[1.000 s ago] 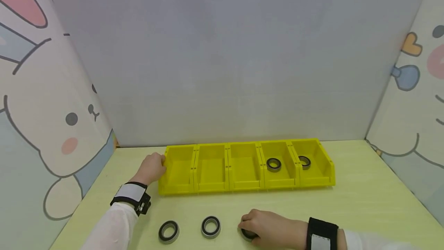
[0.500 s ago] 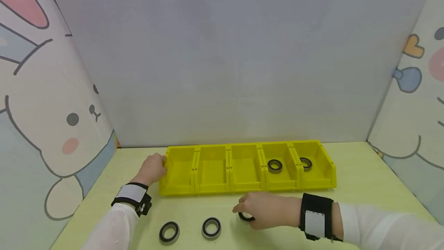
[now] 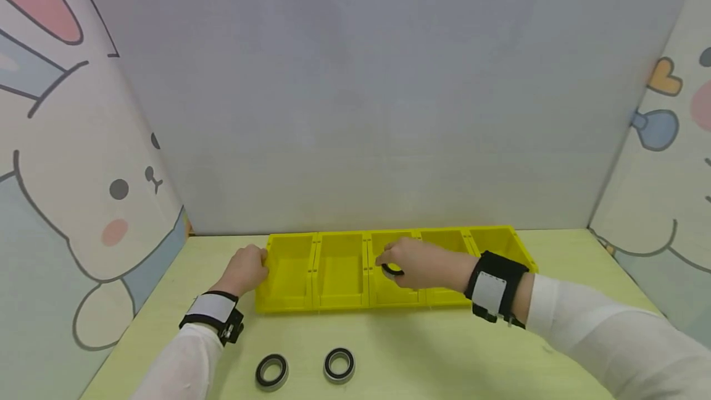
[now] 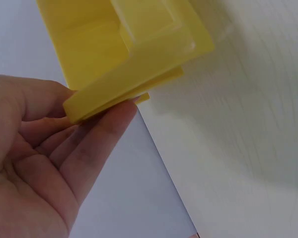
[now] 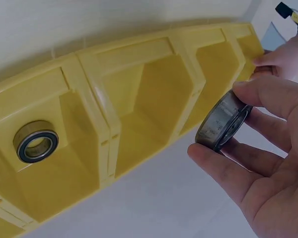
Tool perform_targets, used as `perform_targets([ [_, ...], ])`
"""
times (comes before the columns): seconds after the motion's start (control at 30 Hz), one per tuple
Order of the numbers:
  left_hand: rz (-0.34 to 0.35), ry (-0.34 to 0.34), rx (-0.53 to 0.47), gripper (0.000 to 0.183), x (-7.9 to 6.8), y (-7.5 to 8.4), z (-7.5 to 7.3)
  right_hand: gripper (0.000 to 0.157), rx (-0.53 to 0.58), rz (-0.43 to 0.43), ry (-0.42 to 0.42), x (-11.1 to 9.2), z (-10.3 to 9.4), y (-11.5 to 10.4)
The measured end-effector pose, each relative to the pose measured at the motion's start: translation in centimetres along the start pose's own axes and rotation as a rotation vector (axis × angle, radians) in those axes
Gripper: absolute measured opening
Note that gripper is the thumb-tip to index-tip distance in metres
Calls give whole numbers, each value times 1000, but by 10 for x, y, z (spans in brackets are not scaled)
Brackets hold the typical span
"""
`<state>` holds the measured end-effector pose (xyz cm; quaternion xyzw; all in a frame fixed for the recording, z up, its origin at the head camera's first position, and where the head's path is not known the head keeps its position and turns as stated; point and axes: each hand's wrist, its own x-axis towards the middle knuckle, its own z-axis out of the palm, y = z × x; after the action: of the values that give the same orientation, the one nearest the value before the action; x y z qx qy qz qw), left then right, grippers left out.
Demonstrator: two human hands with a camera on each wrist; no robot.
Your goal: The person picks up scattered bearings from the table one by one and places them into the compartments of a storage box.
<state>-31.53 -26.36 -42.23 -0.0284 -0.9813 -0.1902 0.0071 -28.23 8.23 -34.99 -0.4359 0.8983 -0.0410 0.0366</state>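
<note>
My right hand [image 3: 422,262] pinches a ball bearing [image 5: 219,123] by its rim between thumb and fingers. In the head view it hangs over the middle compartment of the yellow storage bin [image 3: 340,299]. My left hand [image 3: 244,270] grips the bin's left end; the left wrist view shows the thumb and fingers on either side of its yellow edge [image 4: 104,101]. Another bearing [image 5: 37,141] lies inside a compartment in the right wrist view. In the head view my right hand and arm hide much of the right-hand compartments.
Two more bearings lie on the pale table in front of the bin, a left one [image 3: 271,372] and a right one [image 3: 339,365]. Behind the bin rises a grey wall [image 3: 355,110]. Printed panels with cartoon figures stand at the left [image 3: 66,171] and right.
My right hand has lifted the bearing off the table and carried it forward, up over the middle compartment. The left hand has stayed on the bin's end.
</note>
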Motion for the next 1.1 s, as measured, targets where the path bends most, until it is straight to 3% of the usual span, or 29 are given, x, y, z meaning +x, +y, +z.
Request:
perform_targets([
  [0.4, 9, -11, 0, 10, -1, -1, -2, 34, 44, 111, 30, 37, 29, 29],
  [0.57, 4, -11, 0, 9, 1, -3, -1, 22, 34, 141, 74, 50, 49, 33],
  [0.8, 13, -6, -2, 12, 1, -2, -2, 17, 58, 211, 71, 56, 70, 43],
  [0.93, 10, -7, -3, 13, 0, -1, -2, 8, 30, 216, 61, 58, 80, 48],
  [1.1, 19, -8, -9, 12, -1, -1, -2, 11, 26, 215, 47, 59, 88, 46],
])
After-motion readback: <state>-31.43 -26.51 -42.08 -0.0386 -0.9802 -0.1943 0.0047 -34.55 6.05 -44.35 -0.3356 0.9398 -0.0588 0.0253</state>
